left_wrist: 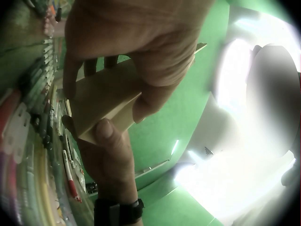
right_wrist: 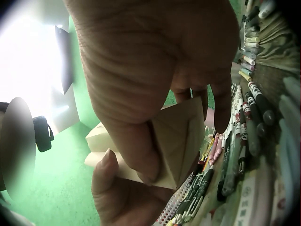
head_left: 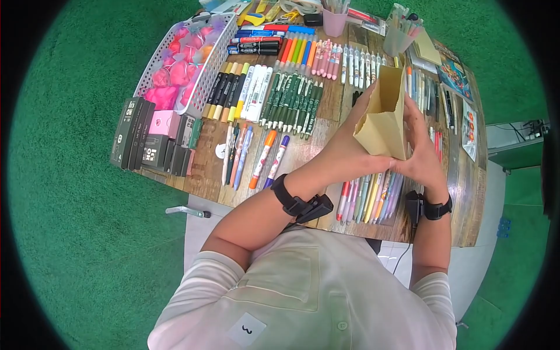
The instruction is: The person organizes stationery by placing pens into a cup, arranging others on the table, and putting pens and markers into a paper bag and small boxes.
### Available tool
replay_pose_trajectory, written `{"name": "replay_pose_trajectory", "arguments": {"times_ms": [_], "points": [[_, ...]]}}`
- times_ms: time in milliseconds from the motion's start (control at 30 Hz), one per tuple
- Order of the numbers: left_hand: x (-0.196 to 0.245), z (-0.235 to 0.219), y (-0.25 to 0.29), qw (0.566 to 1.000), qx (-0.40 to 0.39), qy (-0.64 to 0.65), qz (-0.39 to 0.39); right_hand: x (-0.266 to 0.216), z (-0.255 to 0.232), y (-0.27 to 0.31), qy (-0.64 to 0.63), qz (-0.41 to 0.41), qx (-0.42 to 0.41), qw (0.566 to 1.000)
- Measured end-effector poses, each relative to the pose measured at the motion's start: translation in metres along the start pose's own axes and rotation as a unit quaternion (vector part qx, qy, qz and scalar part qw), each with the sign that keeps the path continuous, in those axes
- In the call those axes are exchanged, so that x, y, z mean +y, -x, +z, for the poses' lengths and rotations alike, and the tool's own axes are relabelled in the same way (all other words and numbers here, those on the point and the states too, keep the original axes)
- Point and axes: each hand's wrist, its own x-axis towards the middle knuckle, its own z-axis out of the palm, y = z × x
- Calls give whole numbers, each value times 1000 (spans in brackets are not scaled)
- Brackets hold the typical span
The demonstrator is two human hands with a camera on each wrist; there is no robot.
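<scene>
A tan kraft paper bag point(head_left: 378, 135) is held up over the right half of the table, its mouth spread and facing the head camera. On its left side my left hand point(head_left: 349, 147) grips it, thumb near the lower end. My right hand point(head_left: 424, 153) holds the opposite side, and the two thumbs come together at the bag's near edge. In the left wrist view, the right thumb point(left_wrist: 107, 131) presses a folded edge of the bag point(left_wrist: 103, 96). The right wrist view shows the bag's creased face point(right_wrist: 181, 136) between both hands. The bag's inner bottom is hidden.
Beneath the hands lie rows of pens point(head_left: 370, 198). Green pens point(head_left: 291, 102), markers point(head_left: 230, 87) and two thick pens point(head_left: 269, 160) lie leftward. A white basket point(head_left: 201, 87) of pink bundles and dark boxes point(head_left: 131, 134) stand at the left edge; pen cups point(head_left: 334, 22) stand behind.
</scene>
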Motion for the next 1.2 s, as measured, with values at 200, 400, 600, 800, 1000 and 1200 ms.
{"name": "replay_pose_trajectory", "arguments": {"times_ms": [200,400,600,800,1000,1200], "points": [[-1,-2,-1,999,-2,-48,2,1,1,0,-2,1,5,1000],[2,1,-1,999,18,-41,8,0,0,0,3,4,7,1000],[4,0,-2,999,14,-42,7,-1,-1,0,0,5,8,1000],[-5,-2,-4,993,28,-101,51,-2,-1,-1,-14,4,21,1000],[5,1,4,988,94,-98,76,-1,-13,0,5,4,58,998],[38,-22,5,968,106,-215,81,10,-42,2,56,2,107,993]]}}
